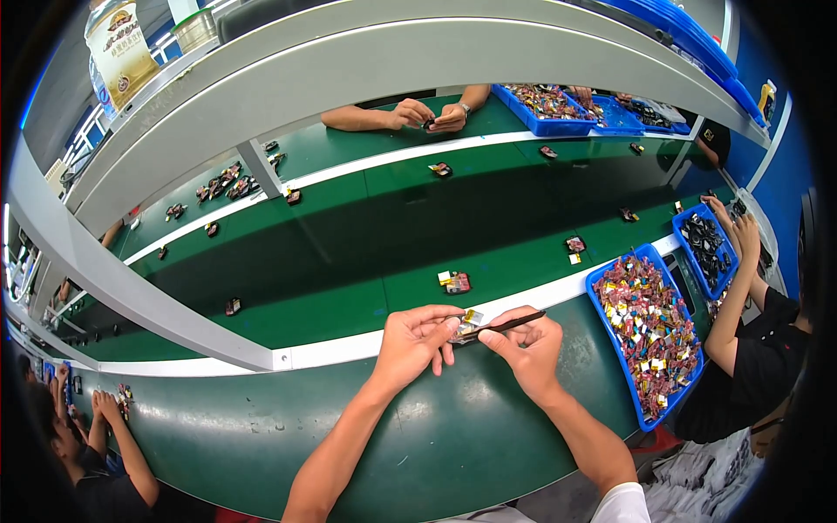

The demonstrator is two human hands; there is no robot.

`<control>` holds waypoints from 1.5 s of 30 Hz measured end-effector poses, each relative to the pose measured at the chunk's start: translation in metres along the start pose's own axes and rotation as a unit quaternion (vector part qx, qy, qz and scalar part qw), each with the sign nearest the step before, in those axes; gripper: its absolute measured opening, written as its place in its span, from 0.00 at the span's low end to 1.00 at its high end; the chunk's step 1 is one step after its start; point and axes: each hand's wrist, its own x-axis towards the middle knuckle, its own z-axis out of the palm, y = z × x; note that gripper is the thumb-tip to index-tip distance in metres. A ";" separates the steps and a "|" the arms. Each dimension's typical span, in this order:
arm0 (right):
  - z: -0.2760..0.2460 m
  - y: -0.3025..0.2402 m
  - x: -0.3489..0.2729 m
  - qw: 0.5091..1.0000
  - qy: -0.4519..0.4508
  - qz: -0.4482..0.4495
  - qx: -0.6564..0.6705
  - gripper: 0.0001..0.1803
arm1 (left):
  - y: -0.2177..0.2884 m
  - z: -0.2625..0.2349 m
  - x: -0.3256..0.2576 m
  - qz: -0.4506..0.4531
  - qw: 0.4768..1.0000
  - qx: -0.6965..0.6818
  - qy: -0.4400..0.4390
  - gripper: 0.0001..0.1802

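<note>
My left hand is closed on a small electronic part with a silvery and yellow piece on it, pinched between thumb and fingertips. In my right hand is a slim black tool that looks like tweezers, its tip pointing left at the part. Both hands meet just over the near edge of the green conveyor belt. Beyond them on the belt lies a small assembly with a reddish board and a white and yellow piece. My fingers partly hide the held part.
A blue tray heaped with small red, yellow and white parts stands at my right. Past it, a co-worker reaches toward a blue bin of black pieces. Across the belt are another person's hands. A grey frame beam arches overhead.
</note>
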 end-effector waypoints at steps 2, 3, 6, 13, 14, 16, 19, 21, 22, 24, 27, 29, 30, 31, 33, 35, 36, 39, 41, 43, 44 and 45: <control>-0.002 0.000 0.000 1.000 -0.004 -0.006 -0.013 0.08 | 0.003 0.002 0.000 0.001 1.000 -0.002 0.009 0.14; -0.003 0.000 0.001 1.000 -0.007 -0.013 -0.025 0.08 | 0.003 0.002 0.000 0.002 1.000 -0.004 0.018 0.14; -0.003 -0.001 -0.002 0.996 -0.014 -0.049 -0.071 0.09 | 0.002 0.001 0.001 0.003 1.000 0.002 0.025 0.14; -0.001 0.000 -0.003 0.986 -0.002 -0.090 -0.141 0.07 | 0.000 0.005 0.001 0.003 1.000 0.007 0.025 0.14; -0.001 0.001 -0.003 0.984 0.003 -0.099 -0.149 0.07 | -0.001 0.005 0.001 0.003 1.000 0.012 0.025 0.14; -0.001 0.001 -0.003 0.981 0.007 -0.109 -0.158 0.07 | -0.001 0.006 0.001 0.003 1.000 0.017 0.025 0.13; -0.003 0.001 -0.003 0.970 0.000 -0.147 -0.194 0.07 | 0.000 0.009 0.000 0.003 0.999 0.024 0.027 0.13; -0.002 0.000 -0.003 0.962 -0.006 -0.175 -0.211 0.07 | 0.000 0.012 -0.002 0.003 0.998 0.044 0.036 0.14; -0.001 0.000 -0.003 0.962 -0.006 -0.175 -0.211 0.07 | -0.001 0.013 -0.002 0.003 0.998 0.044 0.036 0.14; -0.002 0.000 -0.002 0.956 -0.021 -0.203 -0.213 0.08 | -0.002 0.014 -0.002 0.006 0.997 0.058 0.046 0.14; -0.001 0.000 -0.001 0.954 -0.024 -0.212 -0.210 0.08 | -0.002 0.014 -0.002 0.005 0.996 0.067 0.051 0.13; -0.002 0.001 -0.001 0.951 -0.030 -0.221 -0.215 0.08 | -0.002 0.015 -0.002 0.005 0.997 0.065 0.052 0.13; -0.002 0.001 -0.001 0.947 -0.036 -0.230 -0.219 0.08 | -0.002 0.015 -0.002 0.005 0.997 0.063 0.054 0.13; -0.003 0.001 0.000 0.947 -0.036 -0.230 -0.220 0.08 | 0.000 0.015 -0.002 0.005 0.997 0.062 0.054 0.13; -0.003 0.002 0.000 0.939 -0.042 -0.255 -0.228 0.08 | 0.006 0.014 -0.002 -0.003 0.995 0.094 0.033 0.13; -0.003 0.002 0.000 0.939 -0.045 -0.254 -0.228 0.08 | 0.004 0.013 -0.002 -0.002 0.994 0.104 0.033 0.13; -0.003 0.002 0.000 0.939 -0.049 -0.252 -0.228 0.08 | 0.002 0.012 -0.001 -0.003 0.993 0.114 0.034 0.13; -0.003 0.003 0.000 0.936 -0.054 -0.257 -0.234 0.08 | 0.000 0.012 0.000 -0.013 0.993 0.111 0.043 0.12; -0.003 0.003 0.000 0.936 -0.052 -0.258 -0.233 0.08 | -0.005 0.013 0.001 -0.012 0.993 0.105 0.050 0.13; -0.003 0.004 0.000 0.936 -0.050 -0.259 -0.232 0.08 | -0.007 0.013 0.001 -0.010 0.993 0.099 0.057 0.14; -0.004 0.004 0.000 0.936 -0.049 -0.259 -0.234 0.08 | -0.007 0.014 0.001 -0.010 0.993 0.099 0.060 0.14; -0.005 0.004 0.000 0.936 -0.048 -0.259 -0.235 0.08 | -0.008 0.015 0.001 -0.010 0.993 0.099 0.062 0.14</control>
